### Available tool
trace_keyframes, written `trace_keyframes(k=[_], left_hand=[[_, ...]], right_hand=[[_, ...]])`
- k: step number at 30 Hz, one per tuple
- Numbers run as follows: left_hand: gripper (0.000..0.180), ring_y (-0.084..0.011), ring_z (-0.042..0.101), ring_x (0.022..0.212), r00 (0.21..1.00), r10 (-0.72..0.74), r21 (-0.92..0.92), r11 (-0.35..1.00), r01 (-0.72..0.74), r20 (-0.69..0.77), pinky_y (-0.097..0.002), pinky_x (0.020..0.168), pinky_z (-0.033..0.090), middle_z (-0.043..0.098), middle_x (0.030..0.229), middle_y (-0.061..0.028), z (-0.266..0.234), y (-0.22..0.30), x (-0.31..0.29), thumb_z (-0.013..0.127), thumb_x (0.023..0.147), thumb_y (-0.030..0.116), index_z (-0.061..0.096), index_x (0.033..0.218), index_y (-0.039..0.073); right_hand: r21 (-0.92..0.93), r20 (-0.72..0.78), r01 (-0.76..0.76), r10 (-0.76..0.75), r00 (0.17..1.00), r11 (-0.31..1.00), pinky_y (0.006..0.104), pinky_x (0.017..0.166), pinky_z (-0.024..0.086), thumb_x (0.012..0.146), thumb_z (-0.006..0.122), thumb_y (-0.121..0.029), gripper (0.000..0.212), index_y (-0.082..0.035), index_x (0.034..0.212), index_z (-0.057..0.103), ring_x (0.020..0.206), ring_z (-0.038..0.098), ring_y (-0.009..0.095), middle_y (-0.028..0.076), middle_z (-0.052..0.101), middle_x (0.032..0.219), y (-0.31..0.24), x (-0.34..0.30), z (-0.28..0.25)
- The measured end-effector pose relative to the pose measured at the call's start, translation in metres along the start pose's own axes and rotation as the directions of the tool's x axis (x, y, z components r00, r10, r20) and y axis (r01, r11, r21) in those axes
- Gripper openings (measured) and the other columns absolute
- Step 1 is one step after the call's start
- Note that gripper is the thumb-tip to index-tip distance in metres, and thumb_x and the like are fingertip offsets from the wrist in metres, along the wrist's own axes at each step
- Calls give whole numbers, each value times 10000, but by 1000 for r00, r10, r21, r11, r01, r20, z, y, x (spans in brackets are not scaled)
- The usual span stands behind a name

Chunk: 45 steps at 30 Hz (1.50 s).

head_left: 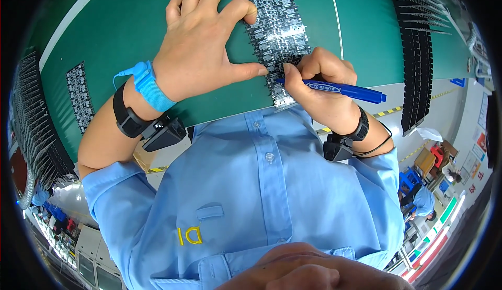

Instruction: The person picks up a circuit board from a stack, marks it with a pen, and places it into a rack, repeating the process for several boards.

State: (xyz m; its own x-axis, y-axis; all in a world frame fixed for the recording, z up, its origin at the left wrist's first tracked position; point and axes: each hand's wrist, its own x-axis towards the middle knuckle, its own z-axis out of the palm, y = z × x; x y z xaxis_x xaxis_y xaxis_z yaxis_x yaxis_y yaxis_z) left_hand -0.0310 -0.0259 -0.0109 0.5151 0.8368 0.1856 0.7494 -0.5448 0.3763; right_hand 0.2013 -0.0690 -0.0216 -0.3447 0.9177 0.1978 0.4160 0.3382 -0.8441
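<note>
A black and silver circuit board panel (282, 26) lies on the green mat (219, 94) in front of me, its lower end reaching the near edge. My left hand (201, 47) is open, thumb and forefinger spread and touching the panel's left edge. Held in my right hand (327, 83) is a blue marker pen (348, 89). Its tip end points left over the lower part of the panel; the fingers partly hide that spot, so I cannot tell whether the tip touches.
A smaller board panel (80, 96) lies at the left. Black slotted racks stand at both sides, the left rack (39, 117) and the right rack (417, 70), with boards upright in them. A blue wrist strap (151, 86) circles my left wrist. A person (422, 202) is farther off at right.
</note>
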Motion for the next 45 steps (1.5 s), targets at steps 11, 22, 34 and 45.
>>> trace_keyframes(k=[11, 22, 34, 45], left_hand=[[603, -376, 397, 1329, 998, 8, -13, 1000, -9, -60, -516, 1084, 281, 474, 1407, -103, 2, 2, -2, 918, 607, 359, 602, 1086, 172], [486, -285, 474, 1153, 992, 112, -151, 983, -102, 62, -439, 996, 337, 510, 1218, -49, 1, 9, -8, 904, 626, 275, 614, 993, 143], [495, -289, 475, 1150, 992, 100, -156, 984, -88, 71, -440, 995, 341, 506, 1208, -49, 1, 9, -8, 904, 619, 273, 600, 983, 133], [516, -291, 477, 1140, 992, 109, -141, 985, -100, 58, -448, 995, 340, 503, 1193, -48, 3, 9, -9, 906, 608, 303, 587, 977, 134]], right_hand=[[238, -65, -124, 143, 988, 963, 232, 482, 421, 818, 761, 77, 342, -57, 707, 466, 548, 563, 66, 29, 607, 635, -5, -4, -4], [64, -22, 8, -6, 1000, 998, 246, 467, 410, 799, 757, 86, 351, -64, 689, 460, 529, 556, 74, 30, 594, 616, -1, -12, -2], [8, -13, 40, -40, 999, 999, 245, 466, 415, 771, 774, 77, 366, -70, 661, 457, 517, 562, 93, 35, 585, 611, -2, -10, -1], [239, -23, -174, 185, 982, 955, 254, 478, 412, 838, 711, 122, 321, -48, 737, 458, 568, 562, 79, 54, 594, 634, -10, -16, -15]])
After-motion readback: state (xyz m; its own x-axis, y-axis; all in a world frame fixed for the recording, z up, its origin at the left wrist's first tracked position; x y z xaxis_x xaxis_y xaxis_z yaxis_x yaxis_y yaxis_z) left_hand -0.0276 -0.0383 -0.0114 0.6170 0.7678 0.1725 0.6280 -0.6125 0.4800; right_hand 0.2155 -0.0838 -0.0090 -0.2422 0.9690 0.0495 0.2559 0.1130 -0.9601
